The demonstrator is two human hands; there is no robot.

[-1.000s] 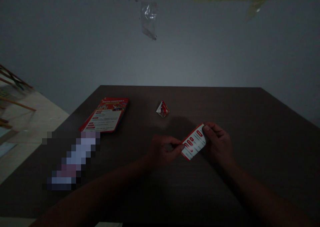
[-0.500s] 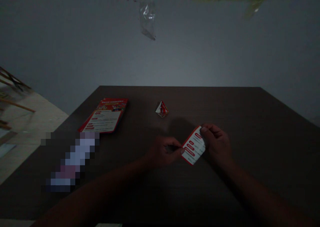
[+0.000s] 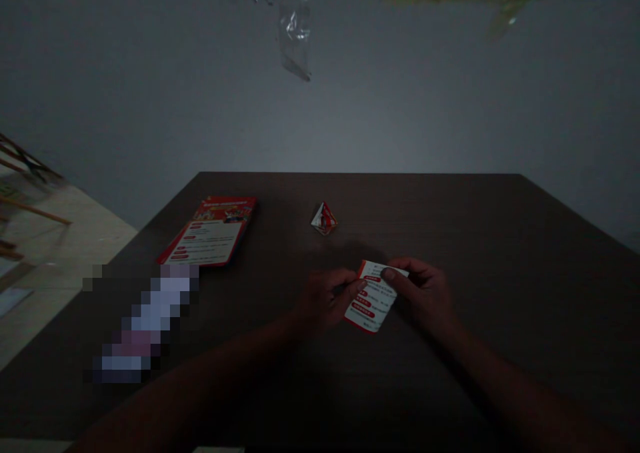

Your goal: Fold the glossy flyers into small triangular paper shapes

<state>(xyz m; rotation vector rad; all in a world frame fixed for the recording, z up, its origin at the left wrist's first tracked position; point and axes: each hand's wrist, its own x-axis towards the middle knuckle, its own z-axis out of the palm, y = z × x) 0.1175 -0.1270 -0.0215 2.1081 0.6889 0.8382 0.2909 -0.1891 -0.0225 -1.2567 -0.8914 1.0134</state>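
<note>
Between my hands is a small folded leaflet (image 3: 373, 306), white with red label bars, lines of print and a red edge. My left hand (image 3: 327, 298) pinches its left edge between thumb and fingers. On its upper right part presses the thumb of my right hand (image 3: 425, 290), with the fingers behind the paper. Beyond them a little folded paper pyramid (image 3: 325, 219) in red and white stands on the table. A stack of red and white printed leaflets (image 3: 207, 233) lies at the far left.
The dark wooden table (image 3: 500, 253) reaches back to a grey wall (image 3: 400, 106). Near the table's left edge something is blurred out by pixels (image 3: 150, 320). Clear plastic (image 3: 295, 33) hangs on the wall. Wooden legs (image 3: 30, 206) stand on the floor at left.
Both hands still hold the leaflet. It has shifted left and turned a little, and my right hand has come left and slightly nearer with it.
</note>
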